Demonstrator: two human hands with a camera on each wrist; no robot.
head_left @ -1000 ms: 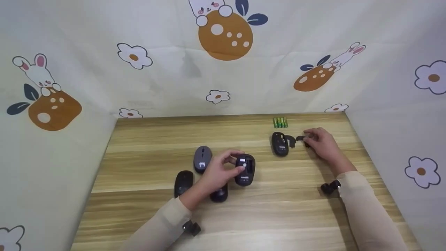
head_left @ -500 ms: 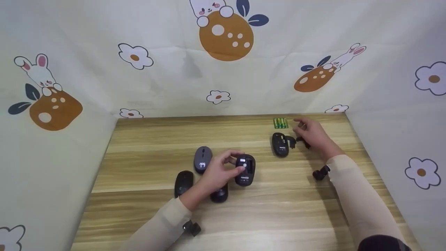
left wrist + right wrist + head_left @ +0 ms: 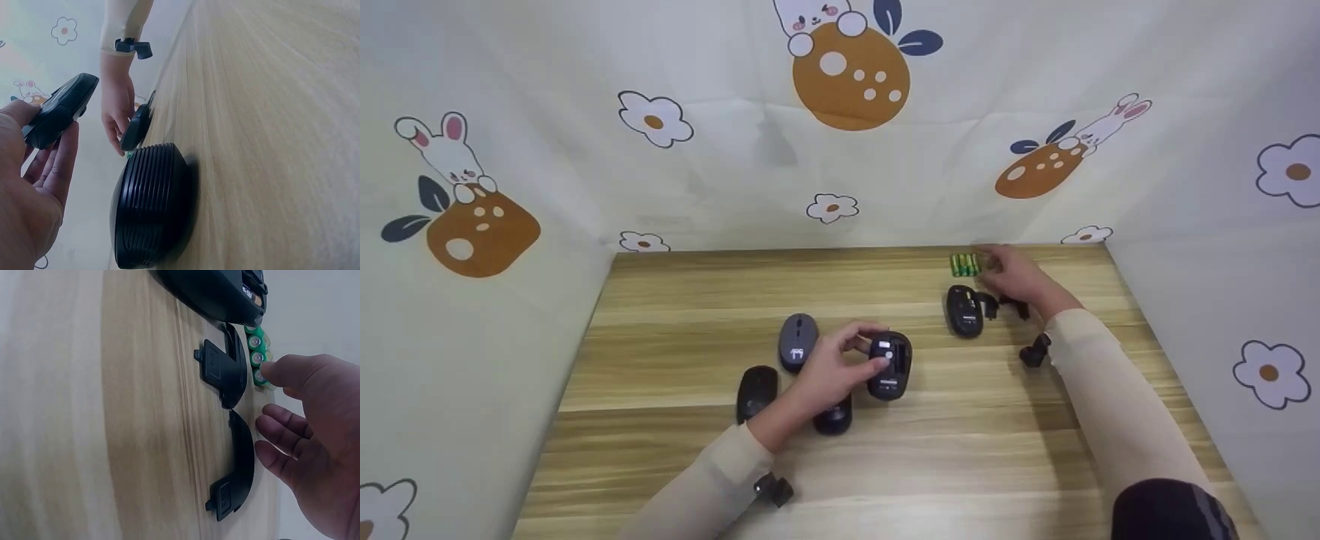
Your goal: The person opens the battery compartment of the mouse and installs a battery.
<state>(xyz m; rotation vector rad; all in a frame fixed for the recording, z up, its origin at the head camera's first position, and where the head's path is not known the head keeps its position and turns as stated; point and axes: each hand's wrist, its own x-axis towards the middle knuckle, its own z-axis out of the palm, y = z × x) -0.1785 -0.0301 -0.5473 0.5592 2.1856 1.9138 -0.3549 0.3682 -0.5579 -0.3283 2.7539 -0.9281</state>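
My left hand (image 3: 829,371) holds a black computer mouse (image 3: 897,365) between thumb and fingers, raised above the table. Its underside faces up, with the battery compartment uncovered and dark inside. At the back right, my right hand (image 3: 1018,276) reaches beside a row of several green batteries (image 3: 964,265). In the right wrist view the thumb is at the end battery, but contact is unclear; the other fingers are loosely bent. A second upturned mouse (image 3: 964,311) lies in front of the batteries, with a battery visible inside (image 3: 252,293). Two black battery covers (image 3: 218,367) lie beneath the right hand.
A grey mouse (image 3: 797,341), a black mouse (image 3: 757,391) and another dark mouse (image 3: 832,418) sit around the left forearm, which partly hides them. Patterned cloth walls (image 3: 720,187) border the wooden table (image 3: 945,465) at the back and sides.
My right hand has left the battery cover at the right and moved left and back to the batteries. The left hand keeps its mouse in the same place.
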